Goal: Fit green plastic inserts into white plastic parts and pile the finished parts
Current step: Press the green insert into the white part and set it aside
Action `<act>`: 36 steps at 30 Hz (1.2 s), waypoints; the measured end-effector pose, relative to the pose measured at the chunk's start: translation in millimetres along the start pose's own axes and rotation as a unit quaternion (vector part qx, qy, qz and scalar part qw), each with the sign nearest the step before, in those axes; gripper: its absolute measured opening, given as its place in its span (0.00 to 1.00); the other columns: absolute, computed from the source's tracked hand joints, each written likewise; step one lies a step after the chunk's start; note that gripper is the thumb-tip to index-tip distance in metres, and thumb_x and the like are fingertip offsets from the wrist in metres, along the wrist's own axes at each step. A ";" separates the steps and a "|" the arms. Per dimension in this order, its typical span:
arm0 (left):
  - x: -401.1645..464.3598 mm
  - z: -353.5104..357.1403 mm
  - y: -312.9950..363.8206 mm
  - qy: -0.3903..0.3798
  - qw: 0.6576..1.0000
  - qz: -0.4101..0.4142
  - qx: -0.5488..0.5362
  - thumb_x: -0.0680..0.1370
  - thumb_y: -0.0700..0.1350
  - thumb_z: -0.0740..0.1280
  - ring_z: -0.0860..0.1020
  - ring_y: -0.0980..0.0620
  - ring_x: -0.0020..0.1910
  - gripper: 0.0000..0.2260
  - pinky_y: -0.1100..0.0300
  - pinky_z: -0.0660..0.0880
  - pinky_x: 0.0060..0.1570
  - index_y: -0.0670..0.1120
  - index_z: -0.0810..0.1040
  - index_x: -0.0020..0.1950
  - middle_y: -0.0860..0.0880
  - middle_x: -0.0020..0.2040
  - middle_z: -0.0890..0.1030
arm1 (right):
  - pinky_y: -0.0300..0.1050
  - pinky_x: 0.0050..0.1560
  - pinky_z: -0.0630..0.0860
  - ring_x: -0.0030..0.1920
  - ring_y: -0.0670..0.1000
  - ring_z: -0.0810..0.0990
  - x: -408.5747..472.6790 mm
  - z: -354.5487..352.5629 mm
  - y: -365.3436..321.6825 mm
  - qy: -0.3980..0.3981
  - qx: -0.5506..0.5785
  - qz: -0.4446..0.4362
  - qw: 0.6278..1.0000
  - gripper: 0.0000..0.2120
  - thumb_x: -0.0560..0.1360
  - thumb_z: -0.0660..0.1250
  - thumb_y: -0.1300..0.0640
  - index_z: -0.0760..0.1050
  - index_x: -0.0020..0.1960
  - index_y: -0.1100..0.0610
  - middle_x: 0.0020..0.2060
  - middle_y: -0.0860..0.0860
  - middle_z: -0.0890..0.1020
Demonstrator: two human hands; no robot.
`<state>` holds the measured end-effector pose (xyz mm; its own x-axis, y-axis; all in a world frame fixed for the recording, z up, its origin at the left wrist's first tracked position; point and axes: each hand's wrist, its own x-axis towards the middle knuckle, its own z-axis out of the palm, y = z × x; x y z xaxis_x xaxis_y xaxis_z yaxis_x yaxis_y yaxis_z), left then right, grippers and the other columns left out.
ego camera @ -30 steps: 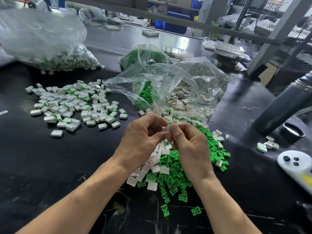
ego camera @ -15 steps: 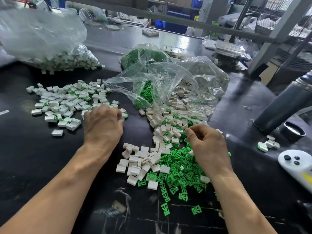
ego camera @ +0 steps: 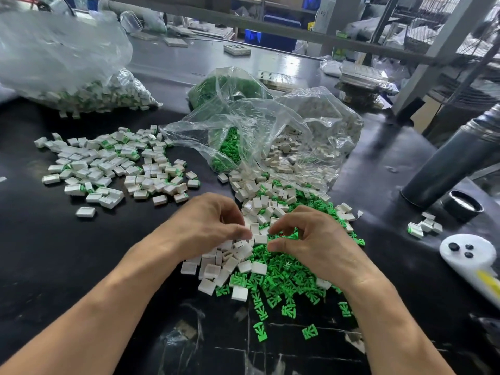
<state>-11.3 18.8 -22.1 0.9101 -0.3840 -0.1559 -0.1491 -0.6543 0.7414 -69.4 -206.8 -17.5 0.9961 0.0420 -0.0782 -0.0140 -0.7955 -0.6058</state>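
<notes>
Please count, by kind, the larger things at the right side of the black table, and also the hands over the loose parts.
Dark cylindrical flask: 1
Black round cap: 1
White controller: 1
Hands: 2 (left hand, right hand)
Total: 5

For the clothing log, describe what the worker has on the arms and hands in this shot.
Nothing is worn on either. The left hand and the right hand are bare: no gloves, rings or finger cots show. Both forearms are uncovered down to the bottom edge of the picture, with no sleeve, cuff, watch or wristband in view. Any clothing higher up the arms lies outside the picture.
</notes>
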 end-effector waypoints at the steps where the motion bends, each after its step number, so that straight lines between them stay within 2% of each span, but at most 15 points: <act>1: -0.1 1.3 0.7 -0.010 1.000 0.000 0.007 0.70 0.59 0.79 0.81 0.64 0.37 0.09 0.60 0.80 0.44 0.58 0.83 0.43 0.62 0.39 0.84 | 0.44 0.58 0.75 0.49 0.36 0.75 -0.4 0.3 -1.1 -0.003 -0.012 0.000 1.000 0.14 0.68 0.76 0.36 0.81 0.51 0.37 0.48 0.34 0.78; 5: -1.9 3.2 1.3 -0.034 0.999 0.001 0.032 0.68 0.60 0.80 0.81 0.63 0.36 0.11 0.55 0.81 0.46 0.58 0.83 0.43 0.61 0.38 0.84 | 0.47 0.63 0.75 0.52 0.36 0.74 -0.9 1.3 -3.2 0.001 -0.039 -0.016 0.999 0.10 0.73 0.75 0.40 0.82 0.52 0.40 0.48 0.35 0.78; 11: 1.8 6.7 0.3 0.007 0.997 0.012 0.074 0.76 0.58 0.74 0.78 0.67 0.35 0.07 0.63 0.72 0.37 0.58 0.83 0.43 0.64 0.37 0.82 | 0.47 0.64 0.76 0.52 0.39 0.77 0.5 7.6 -5.0 0.026 -0.065 -0.045 0.996 0.08 0.80 0.69 0.43 0.83 0.55 0.45 0.49 0.36 0.80; 15: 2.6 5.4 0.3 0.009 0.997 0.014 0.079 0.77 0.54 0.75 0.78 0.69 0.37 0.03 0.67 0.71 0.37 0.58 0.85 0.43 0.62 0.38 0.83 | 0.43 0.59 0.76 0.51 0.38 0.76 1.9 8.9 -3.6 0.029 -0.066 -0.044 0.996 0.09 0.79 0.69 0.41 0.83 0.54 0.44 0.47 0.36 0.79; 17: 3.4 5.1 0.0 0.010 0.997 0.016 0.081 0.77 0.53 0.75 0.79 0.68 0.37 0.05 0.67 0.71 0.38 0.58 0.85 0.41 0.60 0.40 0.83 | 0.40 0.56 0.74 0.50 0.36 0.76 1.1 7.2 -2.4 0.013 -0.052 -0.044 0.998 0.10 0.76 0.70 0.38 0.82 0.52 0.43 0.46 0.35 0.78; 20: 3.5 5.2 -1.3 0.012 0.996 0.021 0.085 0.77 0.53 0.74 0.78 0.69 0.37 0.09 0.68 0.71 0.38 0.59 0.84 0.37 0.62 0.39 0.83 | 0.44 0.59 0.75 0.51 0.36 0.75 1.8 6.3 -2.6 0.002 -0.060 -0.047 0.997 0.11 0.74 0.73 0.38 0.82 0.52 0.42 0.47 0.35 0.78; 23: 2.6 5.3 -1.0 0.011 0.997 0.019 0.076 0.78 0.54 0.73 0.77 0.70 0.38 0.08 0.68 0.69 0.38 0.60 0.83 0.39 0.65 0.38 0.81 | 0.48 0.62 0.75 0.52 0.39 0.76 3.1 7.1 -3.3 0.015 -0.066 -0.050 0.996 0.07 0.76 0.73 0.42 0.83 0.52 0.43 0.47 0.36 0.79; 27: 1.7 2.0 0.2 0.026 0.999 0.015 0.011 0.79 0.51 0.72 0.78 0.69 0.35 0.05 0.67 0.70 0.37 0.56 0.85 0.44 0.66 0.36 0.82 | 0.49 0.63 0.76 0.53 0.41 0.76 3.2 7.4 -2.9 0.020 -0.070 -0.058 0.996 0.04 0.78 0.72 0.46 0.83 0.51 0.44 0.48 0.37 0.79; 29: 0.9 -0.4 1.5 0.036 0.998 0.011 -0.056 0.80 0.48 0.71 0.81 0.65 0.38 0.04 0.64 0.76 0.38 0.54 0.86 0.46 0.61 0.39 0.85 | 0.48 0.62 0.76 0.53 0.41 0.77 2.7 7.1 -3.1 0.021 -0.072 -0.059 0.995 0.05 0.79 0.72 0.45 0.83 0.52 0.45 0.48 0.37 0.79; 32: -1.1 -4.1 2.3 0.044 0.982 0.009 -0.184 0.80 0.43 0.72 0.85 0.55 0.42 0.04 0.57 0.82 0.47 0.50 0.86 0.48 0.52 0.43 0.87 | 0.47 0.62 0.76 0.53 0.42 0.77 3.1 8.0 -2.9 0.027 -0.085 -0.067 0.994 0.06 0.80 0.70 0.45 0.83 0.53 0.45 0.48 0.37 0.79; 34: -0.2 -5.0 0.6 0.043 0.967 0.025 -0.250 0.78 0.42 0.72 0.85 0.53 0.44 0.03 0.60 0.82 0.46 0.47 0.87 0.49 0.48 0.45 0.88 | 0.46 0.62 0.77 0.52 0.41 0.77 3.2 10.2 -1.9 0.040 -0.081 -0.070 0.993 0.07 0.81 0.68 0.45 0.82 0.55 0.46 0.49 0.38 0.80; 36: 1.0 -5.4 -1.0 0.038 0.948 0.042 -0.312 0.76 0.41 0.74 0.85 0.54 0.44 0.04 0.67 0.79 0.42 0.45 0.87 0.49 0.47 0.46 0.88 | 0.40 0.58 0.78 0.49 0.40 0.78 4.7 12.9 -0.8 0.083 -0.057 -0.071 0.992 0.08 0.81 0.68 0.47 0.82 0.56 0.48 0.48 0.39 0.80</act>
<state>-8.2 22.6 -19.4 0.9336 -0.3550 -0.0489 0.0136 -0.1011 0.9948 -65.9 -198.2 -27.6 0.9881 0.0652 0.1395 0.1279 -0.8519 -0.5079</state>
